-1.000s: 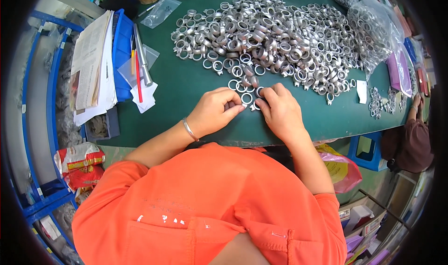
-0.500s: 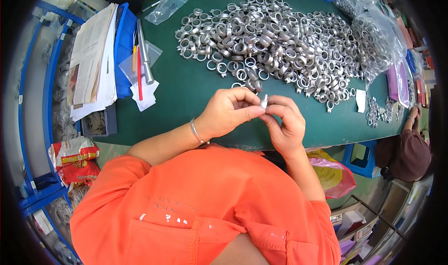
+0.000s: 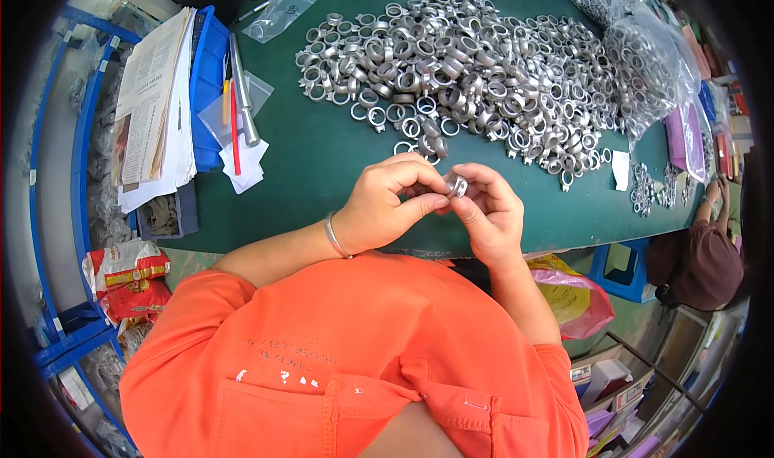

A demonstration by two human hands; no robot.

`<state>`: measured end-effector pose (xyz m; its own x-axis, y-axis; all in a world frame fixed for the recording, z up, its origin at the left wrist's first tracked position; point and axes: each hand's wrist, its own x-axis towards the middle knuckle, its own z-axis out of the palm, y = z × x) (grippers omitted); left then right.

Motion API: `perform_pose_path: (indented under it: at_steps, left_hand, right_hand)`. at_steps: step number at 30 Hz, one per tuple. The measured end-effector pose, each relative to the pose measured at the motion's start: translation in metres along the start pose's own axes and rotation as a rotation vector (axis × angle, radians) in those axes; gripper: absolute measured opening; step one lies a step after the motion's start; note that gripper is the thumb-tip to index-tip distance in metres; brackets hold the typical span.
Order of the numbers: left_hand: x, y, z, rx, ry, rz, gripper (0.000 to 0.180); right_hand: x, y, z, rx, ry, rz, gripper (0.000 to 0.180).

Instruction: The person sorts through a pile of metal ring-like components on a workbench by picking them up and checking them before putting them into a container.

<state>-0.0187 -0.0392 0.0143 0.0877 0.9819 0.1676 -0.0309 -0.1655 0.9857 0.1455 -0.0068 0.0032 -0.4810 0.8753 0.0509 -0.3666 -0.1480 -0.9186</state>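
Between my two hands, over the near part of the green table [image 3: 322,184], is a small metal ring [image 3: 457,185] with a raised lug. My left hand [image 3: 393,193], with a bangle at the wrist, pinches it from the left by thumb and fingers. From the right, my right hand [image 3: 487,210] grips the same ring between thumb and fingertips. Just beyond my hands, a few loose rings lie at the near edge of a big pile of metal rings [image 3: 476,71]. The fingers partly cover the held ring.
At left stand a blue tray [image 3: 211,87] with papers [image 3: 155,107], a red pen [image 3: 235,127] and a metal rod [image 3: 245,95]. A clear plastic bag of parts [image 3: 645,63] lies at far right. Another person [image 3: 705,256] sits beyond a blue stool [image 3: 625,271].
The ring has turned between my fingers; its lugged face now shows where a narrow edge showed before. My right fingers have shifted slightly. The view has moved a little.
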Motion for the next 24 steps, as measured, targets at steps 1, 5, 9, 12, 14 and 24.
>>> perform_pose_path:
  at_steps: [1,5,9,12,14,24]
  left_hand:
    - [-0.001,-0.001,0.001,-0.097,0.036,-0.059,0.012]
    - [-0.002,-0.001,-0.003,-0.266,0.021,-0.311,0.013]
    - [0.002,0.000,-0.006,-0.575,0.039,-0.586,0.023]
    - [0.005,-0.003,-0.011,-0.737,0.151,-0.799,0.019]
    - [0.002,-0.011,-0.019,-0.835,0.144,-0.760,0.017]
    - [0.003,-0.004,-0.008,-0.656,0.161,-0.748,0.009]
  right_hand:
    - [0.000,0.000,0.002,-0.006,0.031,-0.014,0.031]
    - [0.003,-0.001,-0.003,-0.662,0.077,-0.350,0.032]
    - [0.006,-0.006,0.001,-0.920,-0.008,-0.542,0.030]
    - [0.010,-0.009,-0.013,-0.858,0.073,-0.388,0.017]
    - [0.017,-0.017,-0.028,-1.045,-0.027,-0.281,0.019]
    - [0.017,0.001,-0.035,-1.335,-0.185,-0.313,0.014]
